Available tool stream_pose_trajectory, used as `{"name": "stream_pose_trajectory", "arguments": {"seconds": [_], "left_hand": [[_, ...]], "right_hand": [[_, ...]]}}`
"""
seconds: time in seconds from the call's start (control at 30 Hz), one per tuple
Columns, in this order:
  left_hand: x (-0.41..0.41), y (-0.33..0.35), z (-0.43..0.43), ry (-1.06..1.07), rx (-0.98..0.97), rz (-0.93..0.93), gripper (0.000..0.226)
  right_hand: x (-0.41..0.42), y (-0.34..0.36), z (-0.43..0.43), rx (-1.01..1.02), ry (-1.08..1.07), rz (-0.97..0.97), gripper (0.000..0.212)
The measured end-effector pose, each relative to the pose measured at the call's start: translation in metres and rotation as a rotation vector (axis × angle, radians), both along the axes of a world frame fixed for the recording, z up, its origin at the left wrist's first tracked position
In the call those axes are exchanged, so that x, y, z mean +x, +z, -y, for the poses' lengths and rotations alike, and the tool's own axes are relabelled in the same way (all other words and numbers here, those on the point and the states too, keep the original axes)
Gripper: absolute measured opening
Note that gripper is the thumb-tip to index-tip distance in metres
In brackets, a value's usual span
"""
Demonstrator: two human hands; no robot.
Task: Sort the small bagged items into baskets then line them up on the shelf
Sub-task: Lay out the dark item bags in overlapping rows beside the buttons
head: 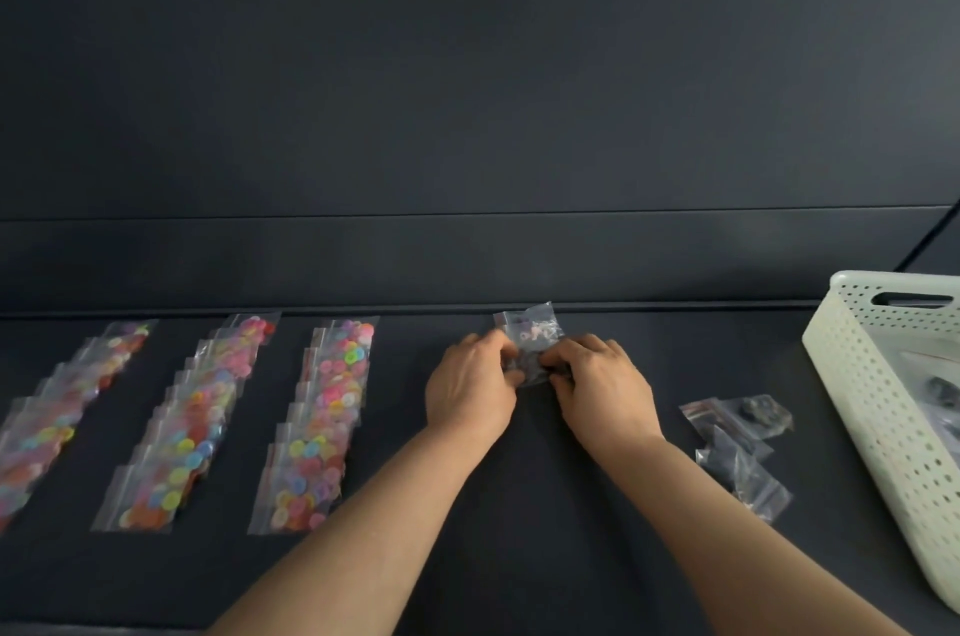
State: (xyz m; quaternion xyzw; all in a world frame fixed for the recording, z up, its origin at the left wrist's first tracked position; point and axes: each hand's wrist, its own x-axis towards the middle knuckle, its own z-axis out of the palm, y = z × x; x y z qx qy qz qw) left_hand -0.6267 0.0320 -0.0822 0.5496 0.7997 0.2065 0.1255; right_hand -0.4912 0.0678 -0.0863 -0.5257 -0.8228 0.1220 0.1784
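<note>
My left hand (475,383) and my right hand (597,383) meet at the middle of the dark surface. Together they pinch a small clear bag of dark items (530,365), one hand on each side. Just behind it lies another clear bag with pale items (530,323). Three rows of overlapping clear bags of coloured buttons run along the left: the left row (62,417), the middle row (197,422) and the right row (322,422). A white perforated basket (862,375) stands at the right with dark bagged items inside.
A loose pile of clear bags with dark items (737,443) lies between my right forearm and the basket. A dark padded wall (467,89) rises behind the surface. The dark surface (519,557) continues toward me between my forearms.
</note>
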Motion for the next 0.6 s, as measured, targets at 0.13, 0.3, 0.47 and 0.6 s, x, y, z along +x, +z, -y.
{"name": "stream_pose_trajectory", "arguments": {"seconds": [0.13,0.3,0.47,0.6], "left_hand": [[-0.003,0.006,-0.002,-0.004,0.027,0.04,0.021],[0.006,0.023,-0.004,-0.041,0.046,0.054,0.011],[0.047,0.032,-0.006,-0.162,-0.062,0.122,0.011],[0.088,0.031,-0.007,-0.251,-0.132,0.119,0.016]], "right_hand": [[0.001,0.008,-0.002,0.004,0.002,0.004,0.025],[0.04,0.023,0.001,0.101,-0.1,0.061,0.021],[0.092,0.029,0.009,0.069,-0.213,0.148,0.036],[0.121,0.028,0.019,0.049,-0.262,0.168,0.038]]}}
